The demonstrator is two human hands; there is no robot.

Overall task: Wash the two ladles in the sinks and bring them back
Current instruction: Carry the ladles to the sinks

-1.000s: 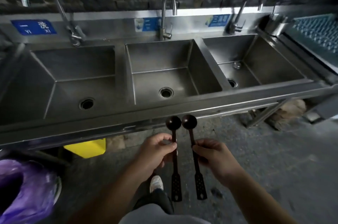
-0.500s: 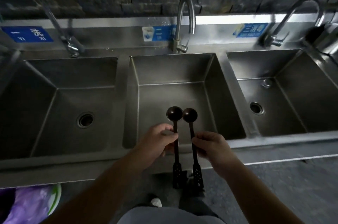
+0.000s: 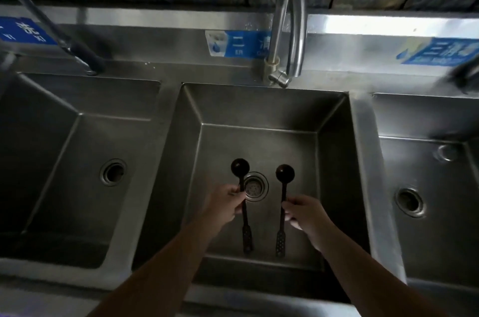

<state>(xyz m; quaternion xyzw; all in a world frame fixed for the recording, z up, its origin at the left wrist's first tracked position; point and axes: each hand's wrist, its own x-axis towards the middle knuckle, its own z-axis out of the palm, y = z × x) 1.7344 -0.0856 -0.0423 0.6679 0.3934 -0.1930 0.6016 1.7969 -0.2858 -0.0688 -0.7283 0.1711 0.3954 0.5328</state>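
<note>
Two dark, long-handled ladles hang over the middle sink (image 3: pixel 334 135). My left hand (image 3: pixel 225 204) grips the handle of the left ladle (image 3: pixel 240 167), whose bowl sits just left of the drain (image 3: pixel 255 186). My right hand (image 3: pixel 307 215) holds the right ladle (image 3: pixel 284 174) by its handle, bowl to the right of the drain. Both perforated handle ends point toward me. The ladles are a short gap apart and parallel. The middle faucet (image 3: pixel 287 29) stands behind the basin with no water running.
A left sink (image 3: pixel 64 161) and a right sink (image 3: pixel 427 161) flank the middle one, each with a drain. Blue labels line the steel backsplash. A sprayer hose (image 3: pixel 49 26) slants over the left sink. A dark stone wall rises behind.
I have stepped up to the sinks. Both hands carried the ladles forward and down over the middle basin, and the ladles moved apart.
</note>
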